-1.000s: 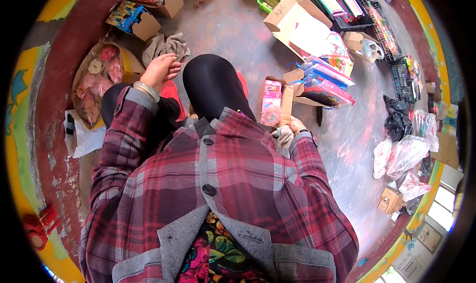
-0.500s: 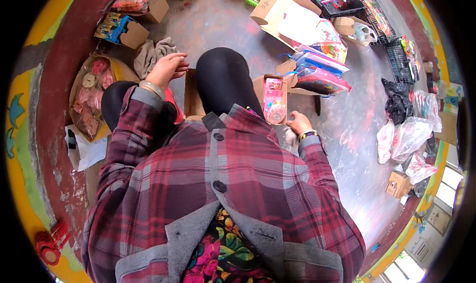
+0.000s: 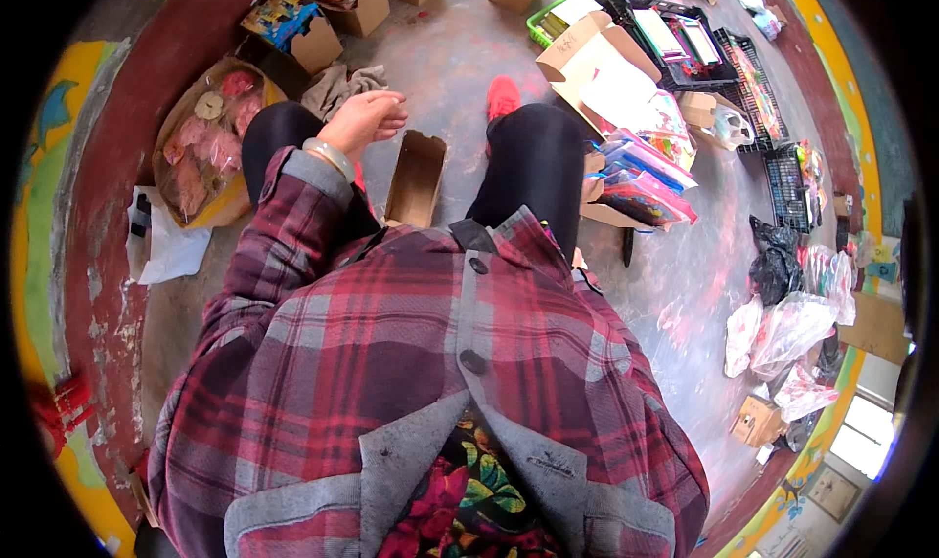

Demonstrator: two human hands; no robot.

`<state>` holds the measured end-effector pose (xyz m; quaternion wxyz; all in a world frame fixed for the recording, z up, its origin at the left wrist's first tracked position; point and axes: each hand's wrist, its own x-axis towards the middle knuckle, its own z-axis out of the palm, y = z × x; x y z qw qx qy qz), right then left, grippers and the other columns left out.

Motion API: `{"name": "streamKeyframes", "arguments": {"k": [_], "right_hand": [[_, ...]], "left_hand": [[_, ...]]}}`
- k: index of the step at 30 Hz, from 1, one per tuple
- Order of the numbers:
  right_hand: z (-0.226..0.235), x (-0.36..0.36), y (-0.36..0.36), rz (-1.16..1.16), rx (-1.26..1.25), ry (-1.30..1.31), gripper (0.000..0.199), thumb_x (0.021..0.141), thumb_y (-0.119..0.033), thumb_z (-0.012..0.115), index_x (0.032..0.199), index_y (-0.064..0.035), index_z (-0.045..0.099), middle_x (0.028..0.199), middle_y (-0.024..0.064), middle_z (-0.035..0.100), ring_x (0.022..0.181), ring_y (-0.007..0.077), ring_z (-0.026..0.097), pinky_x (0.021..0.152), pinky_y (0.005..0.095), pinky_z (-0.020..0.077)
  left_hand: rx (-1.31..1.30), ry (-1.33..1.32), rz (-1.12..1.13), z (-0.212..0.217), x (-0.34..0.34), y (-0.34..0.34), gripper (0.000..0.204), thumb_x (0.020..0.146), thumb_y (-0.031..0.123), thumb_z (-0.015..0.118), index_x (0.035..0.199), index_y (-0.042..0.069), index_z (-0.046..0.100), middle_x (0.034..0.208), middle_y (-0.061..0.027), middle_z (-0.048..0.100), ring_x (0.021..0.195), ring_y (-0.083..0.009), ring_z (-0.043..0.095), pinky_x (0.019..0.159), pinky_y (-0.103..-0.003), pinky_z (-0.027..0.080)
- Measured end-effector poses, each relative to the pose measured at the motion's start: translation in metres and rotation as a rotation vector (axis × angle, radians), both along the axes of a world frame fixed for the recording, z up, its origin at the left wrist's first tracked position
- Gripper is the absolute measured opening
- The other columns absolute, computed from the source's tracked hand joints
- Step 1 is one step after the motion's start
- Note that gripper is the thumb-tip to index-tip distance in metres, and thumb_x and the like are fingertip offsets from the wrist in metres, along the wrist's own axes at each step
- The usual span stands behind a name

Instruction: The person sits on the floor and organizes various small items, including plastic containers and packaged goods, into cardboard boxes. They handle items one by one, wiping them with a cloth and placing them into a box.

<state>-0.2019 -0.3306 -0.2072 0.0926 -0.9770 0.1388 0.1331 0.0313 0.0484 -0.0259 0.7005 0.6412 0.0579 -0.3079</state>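
My left hand (image 3: 367, 120) rests above my left knee, its fingers stretched out loosely with nothing held. Just beyond it lies a crumpled grey-beige cloth (image 3: 337, 87). Between my legs an open brown cardboard box (image 3: 406, 191) sits on the floor, its inside bare. Of my right hand (image 3: 577, 259) only a sliver shows beside my right thigh; its fingers are hidden by the leg and jacket, so what it touches cannot be made out. Nearest to that side stands a carton with blue and pink plastic packs (image 3: 641, 181).
Left of my knee is a large sack (image 3: 235, 191) with pink wrapped items. Cartons (image 3: 318, 44) line the far left. An open carton (image 3: 558, 59), black crates (image 3: 787, 188) and plastic bags (image 3: 794, 331) occupy the right. A small brown box (image 3: 756, 421) sits lower right.
My right knee has swung right, and a red shoe now shows. The small box of pink items and most of my right hand are now out of sight. The box between my legs is more exposed.
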Motion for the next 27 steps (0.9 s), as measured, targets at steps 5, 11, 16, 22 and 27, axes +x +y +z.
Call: {"name": "streamKeyframes", "arguments": {"k": [5, 11, 16, 22, 27], "right_hand": [[-0.01, 0.015, 0.015, -0.074, 0.018, 0.091, 0.03, 0.085, -0.026, 0.046, 0.11, -0.0088, 0.047, 0.078, 0.0191, 0.064, 0.071, 0.038, 0.063, 0.061, 0.0474, 0.049], [-0.024, 0.004, -0.018, -0.123, 0.088, 0.173, 0.033, 0.084, -0.029, 0.048, 0.109, -0.0072, 0.046, 0.08, 0.0204, 0.064, 0.074, 0.0397, 0.063, 0.064, 0.0484, 0.0483], [-0.024, -0.03, -0.049, -0.178, 0.107, 0.202, 0.036, 0.083, -0.032, 0.049, 0.109, -0.0059, 0.046, 0.082, 0.0214, 0.064, 0.077, 0.0411, 0.062, 0.067, 0.0493, 0.0477], [0.113, -0.01, -0.036, -0.314, 0.141, 0.026, 0.049, 0.076, -0.037, 0.063, 0.113, -0.0048, 0.057, 0.098, 0.024, 0.062, 0.092, 0.036, 0.061, 0.078, 0.0404, 0.0485], [0.206, -0.014, -0.091, -0.501, 1.318, -0.338, 0.064, 0.076, -0.036, 0.069, 0.123, 0.0016, 0.047, 0.111, 0.0099, 0.058, 0.097, 0.0177, 0.058, 0.087, 0.0311, 0.0454]], "left_hand": [[0.068, 0.03, -0.017, -0.001, 0.0, -0.005, 0.032, 0.091, 0.023, 0.048, 0.115, 0.004, 0.053, 0.103, -0.0087, 0.059, 0.092, -0.0166, 0.057, 0.081, -0.027, 0.047], [0.087, 0.021, -0.062, -0.008, 0.006, -0.018, 0.03, 0.092, 0.023, 0.048, 0.114, 0.005, 0.055, 0.104, -0.009, 0.06, 0.092, -0.0159, 0.057, 0.079, -0.027, 0.047], [0.042, -0.007, -0.096, -0.012, 0.009, -0.028, 0.029, 0.092, 0.025, 0.049, 0.113, 0.005, 0.055, 0.102, -0.0084, 0.061, 0.092, -0.0156, 0.058, 0.079, -0.027, 0.047], [0.027, -0.016, -0.076, 0.007, 0.001, -0.029, 0.028, 0.092, 0.023, 0.049, 0.113, 0.005, 0.055, 0.102, -0.0081, 0.061, 0.093, -0.0151, 0.058, 0.08, -0.027, 0.046], [-0.054, 0.007, -0.088, 0.014, -0.003, -0.027, 0.028, 0.092, 0.022, 0.049, 0.113, 0.004, 0.056, 0.1, -0.007, 0.061, 0.091, -0.0141, 0.057, 0.08, -0.026, 0.046]]}}
